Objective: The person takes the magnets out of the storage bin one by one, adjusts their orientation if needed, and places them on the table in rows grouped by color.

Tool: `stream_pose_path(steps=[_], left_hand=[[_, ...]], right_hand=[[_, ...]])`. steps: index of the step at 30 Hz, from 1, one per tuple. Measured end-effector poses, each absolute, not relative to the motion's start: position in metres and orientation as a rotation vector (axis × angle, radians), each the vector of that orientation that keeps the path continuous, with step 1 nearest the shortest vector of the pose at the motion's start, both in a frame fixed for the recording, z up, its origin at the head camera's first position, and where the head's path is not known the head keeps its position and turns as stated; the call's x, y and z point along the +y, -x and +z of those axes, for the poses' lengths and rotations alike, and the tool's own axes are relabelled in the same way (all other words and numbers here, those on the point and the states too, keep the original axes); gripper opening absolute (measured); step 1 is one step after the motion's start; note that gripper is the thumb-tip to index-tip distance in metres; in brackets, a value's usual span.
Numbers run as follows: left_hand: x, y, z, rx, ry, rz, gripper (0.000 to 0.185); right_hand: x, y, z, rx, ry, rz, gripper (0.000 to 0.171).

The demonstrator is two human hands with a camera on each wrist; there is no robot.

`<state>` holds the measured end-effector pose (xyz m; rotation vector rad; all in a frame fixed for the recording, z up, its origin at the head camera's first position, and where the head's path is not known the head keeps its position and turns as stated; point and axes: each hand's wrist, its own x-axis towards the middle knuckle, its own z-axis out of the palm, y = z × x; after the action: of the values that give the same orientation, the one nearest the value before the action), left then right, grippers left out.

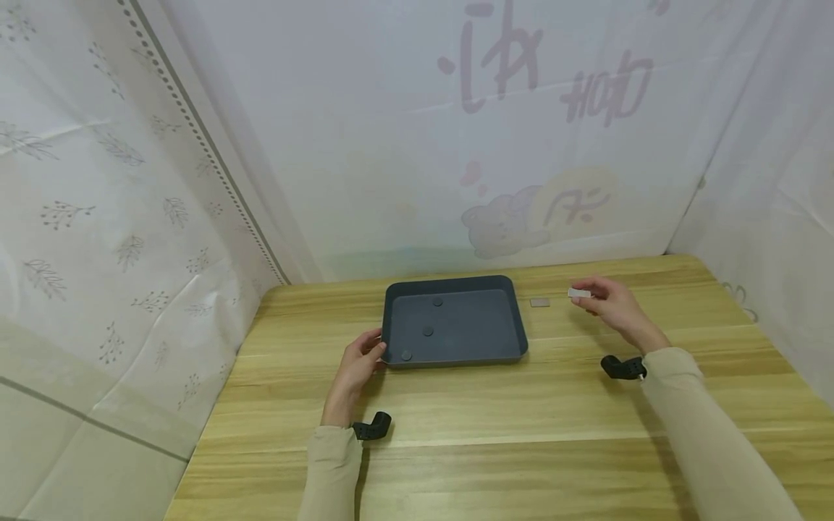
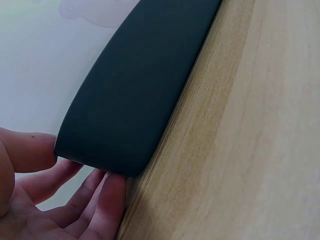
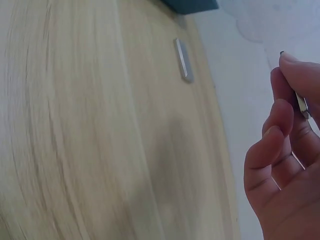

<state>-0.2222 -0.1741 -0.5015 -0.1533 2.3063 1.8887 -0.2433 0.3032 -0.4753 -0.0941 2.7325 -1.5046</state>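
Note:
A dark grey rectangular tray rests on the wooden table. My left hand grips it at the near left corner; in the left wrist view the thumb is at the rim and the fingertips touch the wall lower down. Between right thumb and fingers, my right hand pinches a small flat silvery rectangular piece, raised over the table right of the tray. Fingers hide much of that piece in the right wrist view. A similar silvery rectangular piece lies flat between the tray and the right hand.
Inside the tray, three small round grey discs show along its left half. The wooden table backs onto a pale printed curtain, with another curtain at left. Black wrist mounts sit on both forearms.

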Motion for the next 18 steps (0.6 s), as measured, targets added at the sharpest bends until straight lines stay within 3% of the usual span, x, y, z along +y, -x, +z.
stream_pose_path(steps=[8,18], left_hand=[[-0.174,0.222,-0.502,2.31,0.135,1.899,0.043],[-0.174,0.223,-0.505,2.332,0.142,1.888,0.042]], right_hand=[[0.313,0.248,-0.482,2.71,0.068,-1.47,0.047],[0.319,0.257,-0.496,2.772,0.128,-1.409,0.033]])
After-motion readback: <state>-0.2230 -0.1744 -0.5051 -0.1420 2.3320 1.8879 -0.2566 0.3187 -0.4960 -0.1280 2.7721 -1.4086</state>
